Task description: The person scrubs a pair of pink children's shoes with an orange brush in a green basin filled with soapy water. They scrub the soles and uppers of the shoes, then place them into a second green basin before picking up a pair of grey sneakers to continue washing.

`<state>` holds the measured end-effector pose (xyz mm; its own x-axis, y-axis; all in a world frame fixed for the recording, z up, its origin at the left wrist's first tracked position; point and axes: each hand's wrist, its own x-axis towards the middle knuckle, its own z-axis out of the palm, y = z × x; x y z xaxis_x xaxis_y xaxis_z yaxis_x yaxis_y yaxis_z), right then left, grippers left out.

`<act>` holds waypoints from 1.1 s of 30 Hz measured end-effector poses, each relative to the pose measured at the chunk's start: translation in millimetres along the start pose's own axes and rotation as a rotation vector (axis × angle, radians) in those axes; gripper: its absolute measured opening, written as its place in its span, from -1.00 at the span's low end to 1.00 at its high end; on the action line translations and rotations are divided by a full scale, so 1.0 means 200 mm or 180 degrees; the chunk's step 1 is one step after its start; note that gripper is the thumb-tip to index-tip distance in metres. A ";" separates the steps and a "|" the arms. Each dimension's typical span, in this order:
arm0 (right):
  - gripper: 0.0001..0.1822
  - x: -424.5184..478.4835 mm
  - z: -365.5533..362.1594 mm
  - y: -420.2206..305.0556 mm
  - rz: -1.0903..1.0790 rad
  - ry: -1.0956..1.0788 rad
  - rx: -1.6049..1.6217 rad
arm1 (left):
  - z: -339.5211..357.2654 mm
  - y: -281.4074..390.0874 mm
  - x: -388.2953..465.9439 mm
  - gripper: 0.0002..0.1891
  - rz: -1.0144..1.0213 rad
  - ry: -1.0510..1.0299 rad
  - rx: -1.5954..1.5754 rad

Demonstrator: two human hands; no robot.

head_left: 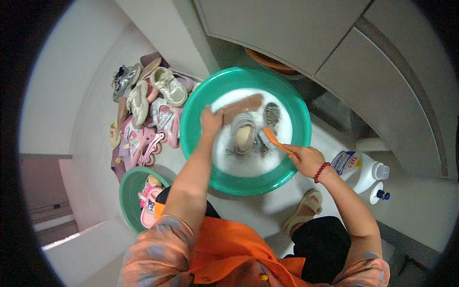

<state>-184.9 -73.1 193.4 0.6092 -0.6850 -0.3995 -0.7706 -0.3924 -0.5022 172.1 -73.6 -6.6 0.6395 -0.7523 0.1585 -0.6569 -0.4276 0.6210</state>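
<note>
A large green plastic basin full of white suds stands on the floor before me. At its left side my left hand grips the near end of a brown slipper or shoe, part of which my fingers hide. My right hand holds an orange-handled brush, its head low over the suds. Between my hands a wet shoe with a pale insole sits in the foam, opening upward. A dark patterned shoe lies half sunk to its right.
Left of the basin are piled sneakers, slippers and pink inline skates. A smaller green basin holds pink sandals. To the right stand a white detergent bottle and a wall cabinet. My sandalled foot is near the basin.
</note>
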 end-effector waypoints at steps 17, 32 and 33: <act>-0.59 0.29 0.24 -0.11 -0.0244 -0.0143 -0.0911 | -0.34 0.23 -0.07 -0.38 0.0063 -0.1239 -0.0250; -0.61 0.26 0.07 0.00 -0.0335 0.0726 0.0604 | -0.41 0.53 -0.47 -0.10 0.0714 -0.1152 0.0853; -0.61 0.26 0.13 0.00 -0.0427 0.0797 0.0832 | -0.37 0.48 -0.46 -0.13 0.0924 -0.0977 0.0691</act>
<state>-149.0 -93.0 152.2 0.6118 -0.7796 -0.1335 -0.5938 -0.3412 -0.7287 79.5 -8.0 94.4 0.2911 -0.9555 0.0473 -0.8802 -0.2482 0.4044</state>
